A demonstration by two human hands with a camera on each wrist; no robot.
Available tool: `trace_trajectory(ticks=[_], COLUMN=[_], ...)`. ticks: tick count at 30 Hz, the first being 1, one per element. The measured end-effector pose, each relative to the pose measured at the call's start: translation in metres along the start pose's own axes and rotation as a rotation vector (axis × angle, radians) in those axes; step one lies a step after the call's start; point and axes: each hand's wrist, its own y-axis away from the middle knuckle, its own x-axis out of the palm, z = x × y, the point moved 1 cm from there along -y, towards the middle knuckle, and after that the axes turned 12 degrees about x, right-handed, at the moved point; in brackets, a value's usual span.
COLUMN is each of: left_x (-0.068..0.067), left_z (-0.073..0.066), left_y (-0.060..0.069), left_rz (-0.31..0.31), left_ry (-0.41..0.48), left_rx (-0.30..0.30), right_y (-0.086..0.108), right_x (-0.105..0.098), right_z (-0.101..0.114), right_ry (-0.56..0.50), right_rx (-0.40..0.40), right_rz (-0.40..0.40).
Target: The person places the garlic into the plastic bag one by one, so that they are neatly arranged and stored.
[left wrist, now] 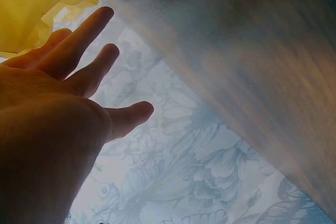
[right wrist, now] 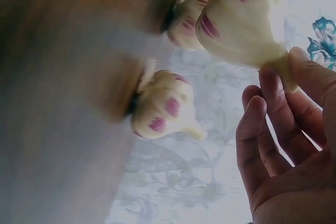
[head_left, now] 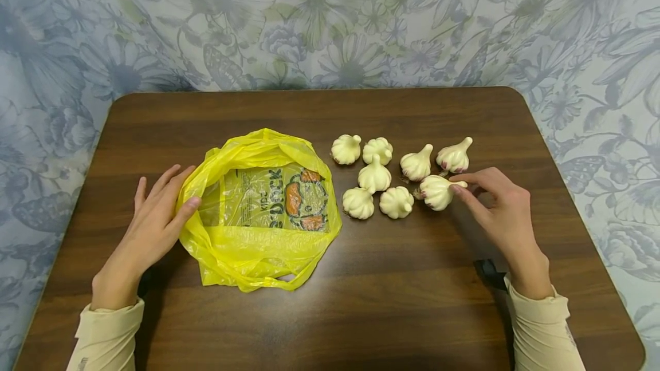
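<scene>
A yellow plastic bag (head_left: pixel 258 245) with dark lettering and an orange print lies with its mouth spread wide, left of the middle of the table. The left hand (head_left: pixel 154 222) rests at the bag's left rim, fingers spread and thumb over the edge; in the left wrist view the hand (left wrist: pixel 68 87) shows its fingers extended beside the yellow bag (left wrist: pixel 31 9). The right hand (head_left: pixel 502 210) pinches the stem of a garlic bulb (head_left: pixel 436 192). In the right wrist view, thumb and fingertips of the hand (right wrist: pixel 294 145) hold that bulb (right wrist: pixel 241 24) by its stem.
Several other garlic bulbs, among them one at the back right (head_left: pixel 454 157) and one near the bag (head_left: pixel 346 149), stand or lie on the brown table (head_left: pixel 361 314). A black object (head_left: pixel 490 273) lies by the right wrist. Floral wallpaper (head_left: pixel 350 27) is behind the table.
</scene>
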Motion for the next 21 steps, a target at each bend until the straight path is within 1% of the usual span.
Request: trace_trajectory(ticks=[6,12,18,21], left_x=[0.000,-0.003,-0.002,-0.001], left_z=[0.001,0.002,0.002,0.001], left_y=[0.000,0.000,0.001,0.000], left_rz=[-0.002,0.003,0.003,0.002], left_ry=[0.001,-0.005,-0.001,-0.001], left_rx=[0.005,0.000,0.000,0.002], right_y=[-0.011,-0.031,-0.048,-0.050], right_x=[-0.007,-0.012,-0.005,0.000], right_z=[0.016,0.038,0.061,0.067], right_ry=[-0.049,-0.067,-0.156,-0.160], right_rx=[-0.009,-0.071,-0.110,-0.122], right_rz=[0.014,0.039,0.047,0.037])
